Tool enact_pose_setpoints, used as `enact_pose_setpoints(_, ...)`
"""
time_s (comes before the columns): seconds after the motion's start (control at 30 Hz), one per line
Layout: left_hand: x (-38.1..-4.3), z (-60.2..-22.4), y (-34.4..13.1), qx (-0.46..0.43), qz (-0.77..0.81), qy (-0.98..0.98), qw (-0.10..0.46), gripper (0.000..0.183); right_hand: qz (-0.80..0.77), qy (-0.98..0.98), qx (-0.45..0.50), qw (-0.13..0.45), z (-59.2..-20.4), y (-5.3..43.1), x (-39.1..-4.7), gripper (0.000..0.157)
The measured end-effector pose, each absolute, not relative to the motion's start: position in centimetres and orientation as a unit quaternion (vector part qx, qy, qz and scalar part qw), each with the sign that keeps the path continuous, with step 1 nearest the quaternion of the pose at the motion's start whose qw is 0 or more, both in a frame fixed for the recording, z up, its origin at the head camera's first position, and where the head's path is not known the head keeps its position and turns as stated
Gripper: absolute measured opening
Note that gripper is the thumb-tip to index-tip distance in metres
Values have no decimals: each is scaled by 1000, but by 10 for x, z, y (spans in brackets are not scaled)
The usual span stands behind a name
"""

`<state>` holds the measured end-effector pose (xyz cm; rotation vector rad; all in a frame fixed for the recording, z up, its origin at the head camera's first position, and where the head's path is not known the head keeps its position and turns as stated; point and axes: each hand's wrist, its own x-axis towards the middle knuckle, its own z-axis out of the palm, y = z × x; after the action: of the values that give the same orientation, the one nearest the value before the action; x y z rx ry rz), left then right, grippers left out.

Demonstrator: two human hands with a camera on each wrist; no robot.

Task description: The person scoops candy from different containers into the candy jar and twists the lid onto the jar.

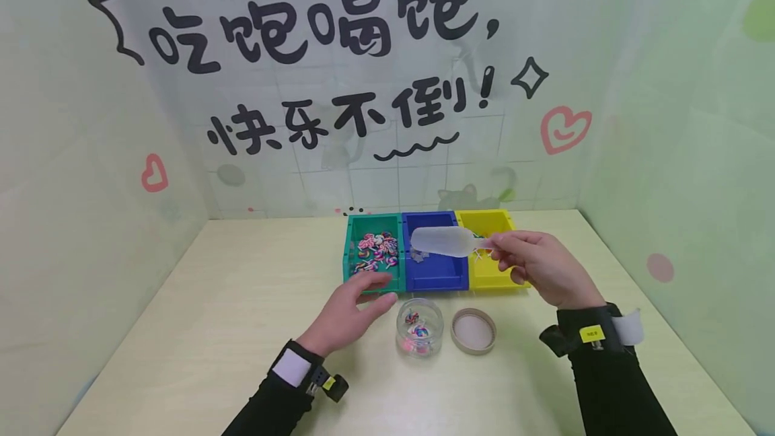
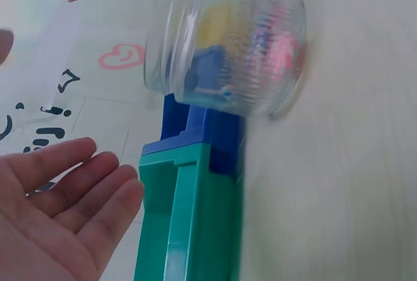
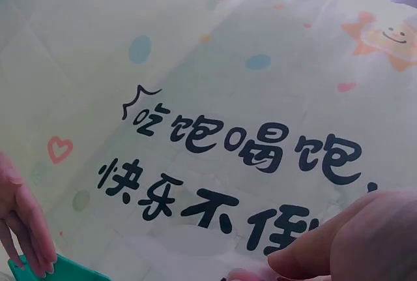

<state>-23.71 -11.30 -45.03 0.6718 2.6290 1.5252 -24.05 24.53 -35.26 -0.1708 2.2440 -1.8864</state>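
My right hand (image 1: 539,264) pinches the handle of a translucent white scoop (image 1: 445,241), held level above the blue bin (image 1: 436,281). Whether the scoop carries anything cannot be told. My left hand (image 1: 351,311) hovers with spread, relaxed fingers by the front of the green bin (image 1: 351,254), left of a glass jar (image 1: 420,328); it holds nothing. Inside the open jar lie a few colourful swirl candy pieces (image 1: 418,332). In the left wrist view the jar (image 2: 225,40) stands beyond the left palm (image 2: 58,216). More swirl lollipop pieces (image 1: 378,251) fill part of the green bin.
A round lid (image 1: 473,332) lies right of the jar. Joined to the blue bin is a yellow bin (image 1: 499,280) with small white-stemmed pieces, partly hidden by the scoop and right hand. Small greyish pieces (image 1: 419,256) sit in the blue bin. A printed curtain (image 1: 387,187) stands behind the table.
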Motion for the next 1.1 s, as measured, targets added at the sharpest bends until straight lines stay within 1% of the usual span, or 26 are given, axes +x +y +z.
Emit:
enact_pose_setpoints(0.2, -248, -443, -121, 180, 491, 851, -38, 51, -673, 728, -55, 114, -354, 248, -242, 21)
enact_pose_setpoints(0.47, -262, -431, -134, 143, 492, 855, -79, 49, -692, 712, -67, 102, -351, 245, -241, 18)
enact_pose_setpoints(0.57, -266, -427, -137, 135, 487, 858, -90, 51, -687, 717, -71, 92, -350, 243, -242, 23)
enact_pose_setpoints(0.73, -277, -428, -142, 109, 487, 861, -99, 52, -668, 738, -62, 78, -348, 239, -244, 41)
enact_pose_setpoints(0.83, -284, -430, -144, 86, 488, 863, -100, 52, -651, 753, -60, 67, -348, 237, -246, 48)
enact_pose_setpoints(1.0, -297, -438, -146, 50, 460, 881, -96, 56, -638, 767, -57, 41, -347, 231, -252, 52)
enact_pose_setpoints(1.1, -303, -444, -146, 33, 432, 897, -90, 59, -635, 770, -49, 32, -347, 227, -256, 51)
